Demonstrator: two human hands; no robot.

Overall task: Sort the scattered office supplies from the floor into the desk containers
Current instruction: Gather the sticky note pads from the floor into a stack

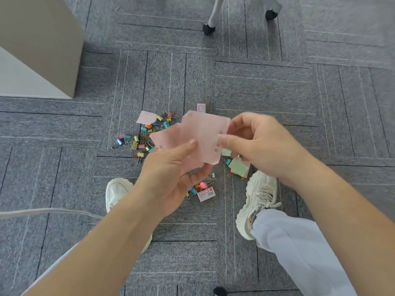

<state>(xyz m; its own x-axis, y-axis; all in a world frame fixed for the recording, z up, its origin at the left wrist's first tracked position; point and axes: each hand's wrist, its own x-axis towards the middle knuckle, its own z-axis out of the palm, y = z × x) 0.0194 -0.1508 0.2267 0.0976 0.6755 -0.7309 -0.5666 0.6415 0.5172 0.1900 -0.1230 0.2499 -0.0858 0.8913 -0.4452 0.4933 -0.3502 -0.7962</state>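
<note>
Both hands hold pink sticky notes [201, 135] above the grey carpet. My left hand [171, 178] grips the lower notes from beneath, thumb on top. My right hand [256, 144] pinches the right edge of the top note. Below them, several coloured binder clips [139, 142] and paper clips lie scattered on the floor. Another pink note [146, 117] lies at the pile's far side, green notes [238, 166] lie at the right, and a small staple box [206, 194] sits near my left wrist.
My white shoes [259, 199] stand on either side of the pile. A beige desk panel [42, 39] rises at the far left. Chair legs with black feet [208, 28] stand beyond. A white cable [42, 211] runs along the floor at left.
</note>
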